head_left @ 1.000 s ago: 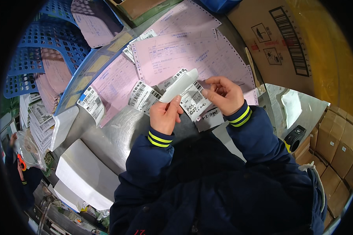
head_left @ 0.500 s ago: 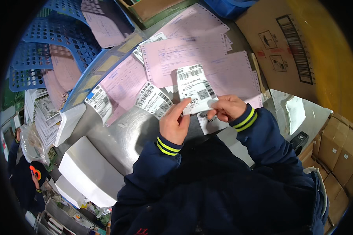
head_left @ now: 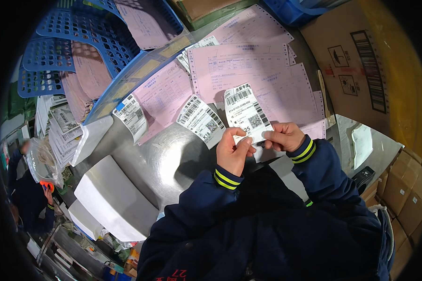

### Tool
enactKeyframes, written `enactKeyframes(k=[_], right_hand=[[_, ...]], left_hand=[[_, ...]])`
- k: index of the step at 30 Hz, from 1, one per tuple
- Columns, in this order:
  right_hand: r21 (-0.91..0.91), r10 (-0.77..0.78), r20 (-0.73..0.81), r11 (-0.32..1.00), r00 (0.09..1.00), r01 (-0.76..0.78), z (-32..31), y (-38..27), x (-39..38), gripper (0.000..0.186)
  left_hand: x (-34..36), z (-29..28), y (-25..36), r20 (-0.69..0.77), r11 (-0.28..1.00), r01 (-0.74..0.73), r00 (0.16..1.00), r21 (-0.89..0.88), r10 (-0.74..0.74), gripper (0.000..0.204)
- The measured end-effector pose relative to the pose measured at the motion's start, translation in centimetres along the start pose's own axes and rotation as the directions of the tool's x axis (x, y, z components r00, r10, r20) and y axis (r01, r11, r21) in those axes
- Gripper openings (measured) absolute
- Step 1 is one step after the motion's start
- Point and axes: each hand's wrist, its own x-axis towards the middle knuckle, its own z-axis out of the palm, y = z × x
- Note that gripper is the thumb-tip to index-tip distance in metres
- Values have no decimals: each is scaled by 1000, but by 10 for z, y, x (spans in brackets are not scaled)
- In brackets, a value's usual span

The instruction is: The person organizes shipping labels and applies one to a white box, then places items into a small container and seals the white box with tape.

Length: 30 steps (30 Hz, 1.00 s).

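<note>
My left hand and my right hand pinch the lower edge of a white printed barcode label, one at each side, with the label's upper part reaching away from me. Pink printed forms with perforated edges lie beneath and beyond it on a steel table. A second barcode label is just left of my hands, and a third with a blue mark is further left. Another label lies partly covered at the back.
Blue perforated baskets hold pink papers at left. A white foam block is at lower left; a co-worker's hand holds an orange tool beside it. A large cardboard box stands at right, stacked cartons lower right, a blue bin behind.
The label between my hands now shows its flat printed face, without the folded white flap seen a second ago. Both hands have moved down to its lower edge. The view has shifted slightly.
</note>
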Motion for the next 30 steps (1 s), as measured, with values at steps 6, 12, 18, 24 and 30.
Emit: enactKeyframes(k=[6,12,18,24,30], right_hand=[[50,-106,-54,993,993,109,-3,16,8,21],[73,-121,-34,990,992,123,-8,15,7,25],[89,-122,-38,988,992,125,-12,13,9,27],[69,-157,-63,985,986,161,-11,3,-1,28],[225,-282,47,938,958,265,-3,9,4,37]], left_hand=[[-1,7,-1,79,1000,22,997,13,-22,19],[-3,5,4,118,997,28,992,78,-37,26],[-4,2,-6,104,956,-202,978,215,183,40],[1,-5,3,102,662,-383,901,645,422,34],[4,-14,12,158,484,-465,822,741,547,32]])
